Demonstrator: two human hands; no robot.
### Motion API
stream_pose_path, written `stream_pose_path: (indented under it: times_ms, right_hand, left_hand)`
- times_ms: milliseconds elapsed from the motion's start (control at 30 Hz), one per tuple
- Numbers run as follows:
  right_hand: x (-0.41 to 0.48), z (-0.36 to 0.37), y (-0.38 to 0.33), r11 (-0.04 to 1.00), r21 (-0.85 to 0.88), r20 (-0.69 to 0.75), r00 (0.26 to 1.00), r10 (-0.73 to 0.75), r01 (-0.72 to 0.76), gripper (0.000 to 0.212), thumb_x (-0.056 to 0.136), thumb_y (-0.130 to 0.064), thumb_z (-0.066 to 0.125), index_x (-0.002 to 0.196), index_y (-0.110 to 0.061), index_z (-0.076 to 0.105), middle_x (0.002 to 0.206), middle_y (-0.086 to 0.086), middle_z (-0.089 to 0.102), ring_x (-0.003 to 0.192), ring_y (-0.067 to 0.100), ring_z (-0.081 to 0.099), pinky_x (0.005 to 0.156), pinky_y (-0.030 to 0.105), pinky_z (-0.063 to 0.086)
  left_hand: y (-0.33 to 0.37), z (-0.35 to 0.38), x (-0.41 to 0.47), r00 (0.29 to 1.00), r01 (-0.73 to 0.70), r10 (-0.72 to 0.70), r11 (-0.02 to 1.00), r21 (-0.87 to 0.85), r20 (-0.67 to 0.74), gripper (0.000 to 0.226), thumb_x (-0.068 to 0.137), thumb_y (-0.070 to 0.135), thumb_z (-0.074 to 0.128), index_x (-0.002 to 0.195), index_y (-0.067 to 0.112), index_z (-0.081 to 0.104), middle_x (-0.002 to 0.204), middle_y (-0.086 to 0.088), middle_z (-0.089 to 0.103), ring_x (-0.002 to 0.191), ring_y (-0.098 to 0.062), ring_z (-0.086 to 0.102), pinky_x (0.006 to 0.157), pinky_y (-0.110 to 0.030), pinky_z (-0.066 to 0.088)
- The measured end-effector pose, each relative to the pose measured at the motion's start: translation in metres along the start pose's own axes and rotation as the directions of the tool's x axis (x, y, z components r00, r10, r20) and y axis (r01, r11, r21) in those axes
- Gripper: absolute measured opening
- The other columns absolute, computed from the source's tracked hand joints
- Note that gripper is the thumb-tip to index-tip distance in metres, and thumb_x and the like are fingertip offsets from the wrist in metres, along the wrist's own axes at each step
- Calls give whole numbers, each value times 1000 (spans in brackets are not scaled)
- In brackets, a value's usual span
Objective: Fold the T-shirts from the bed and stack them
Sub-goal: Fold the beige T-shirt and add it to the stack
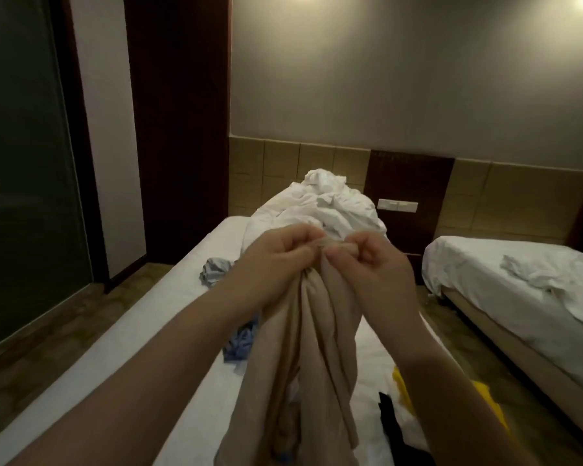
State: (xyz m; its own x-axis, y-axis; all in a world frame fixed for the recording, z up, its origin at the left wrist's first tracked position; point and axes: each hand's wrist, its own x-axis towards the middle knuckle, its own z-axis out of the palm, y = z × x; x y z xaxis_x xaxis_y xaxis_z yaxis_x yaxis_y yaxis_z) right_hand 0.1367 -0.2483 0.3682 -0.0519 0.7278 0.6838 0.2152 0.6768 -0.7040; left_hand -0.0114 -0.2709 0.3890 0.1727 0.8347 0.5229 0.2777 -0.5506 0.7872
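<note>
A beige T-shirt [313, 331] hangs bunched in long folds above the bed [125, 338], held up in front of me. My left hand [276, 260] pinches its top edge with curled fingers. Right beside it, my right hand [374, 264] pinches the same edge, the two hands almost touching. On the bed lie a crumpled grey-blue shirt [214, 270], a blue shirt [241, 341] partly behind the beige one, a yellow garment [485, 395] and a black one [389, 415] at lower right.
A heap of white bedding [323, 203] lies at the head of the bed. A second bed [519, 284] with rumpled white sheets stands to the right across a narrow floor gap. A dark glass panel [24, 163] and a wooden door frame [179, 112] are on the left.
</note>
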Motion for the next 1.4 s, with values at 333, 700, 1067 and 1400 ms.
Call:
stream_pose_path:
  times_ms: [333, 700, 1067, 1400]
  right_hand:
    - [109, -14, -51, 981, -192, 103, 995, -18, 37, 18, 81, -32, 69, 85, -17, 61, 75, -7, 57, 71, 5, 51, 63, 18, 41]
    - [129, -29, -67, 887, -369, 255, 948, -192, 279, 15, 87, -26, 63, 79, -21, 51, 74, -9, 52, 68, 3, 46, 58, 15, 36]
    - [122, -48, -74, 915, -340, 320, 941, -106, 218, 14, 81, -25, 70, 83, -16, 60, 70, -8, 54, 65, 0, 46, 57, 6, 35]
    - [115, -88, -54, 945, -321, 220, 975, 15, 58, 15, 81, -25, 70, 83, -13, 61, 80, 0, 60, 72, 6, 51, 57, 6, 39]
  left_hand:
    - [47, -36, 78, 985, -119, 136, 980, 159, -102, 10, 90, 18, 57, 92, 15, 67, 81, 1, 65, 77, -10, 57, 73, -25, 45]
    - [29, -50, 77, 994, -5, -9, 992, 123, 113, 10, 92, 32, 51, 94, 25, 57, 91, 3, 62, 80, -8, 62, 74, -23, 52]
    - [5, -13, 63, 977, 60, -137, 913, 403, 163, 50, 85, 52, 56, 106, 8, 67, 101, -7, 69, 95, -21, 65, 89, -38, 53]
    - [-45, -7, 40, 962, 274, -273, 953, 129, -27, 28, 85, 39, 62, 77, 13, 68, 74, -1, 69, 61, -9, 65, 55, -17, 50]
